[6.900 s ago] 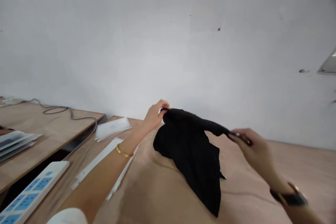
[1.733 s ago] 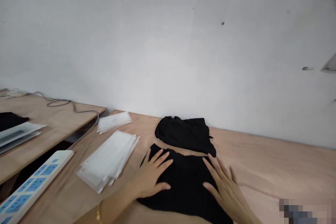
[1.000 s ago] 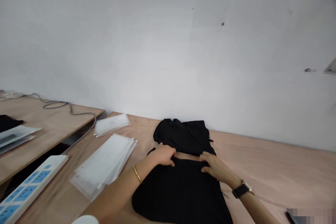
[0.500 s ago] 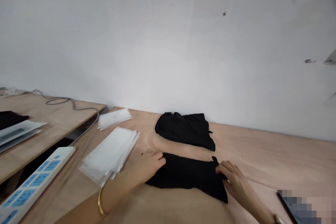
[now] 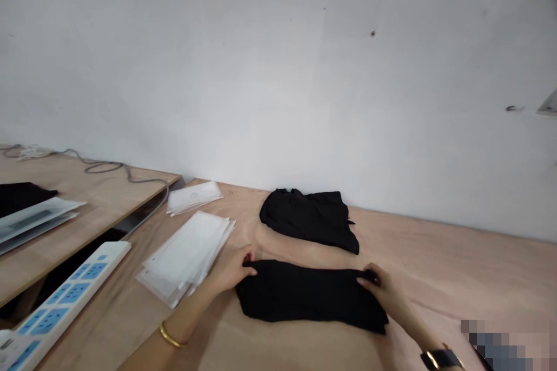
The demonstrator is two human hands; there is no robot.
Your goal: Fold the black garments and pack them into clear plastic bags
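A long strip of folded black fabric point(image 5: 311, 294) lies on the wooden table in front of me. My left hand point(image 5: 237, 269) pinches its far left corner between thumb and fingers. At the far right corner, my right hand point(image 5: 376, 284) grips the cloth the same way. The cloth's near edge sags onto the tabletop, with a ragged corner at the lower right. Behind it, close to the wall, rests a second black garment point(image 5: 308, 219), loosely folded and touched by neither hand.
Clear plastic bags point(image 5: 187, 258) lie stacked left of my hands, with a smaller pile point(image 5: 195, 197) behind. A white power strip point(image 5: 69, 307) runs along the left table edge, beside a gap. Another table point(image 5: 96, 197) holds a grey cable and bagged black cloth.
Both hands now pinch the fabric's far corners, where the left hand lay flatter before. The cloth is stretched wider and straighter, and a small loop at its right end no longer shows.
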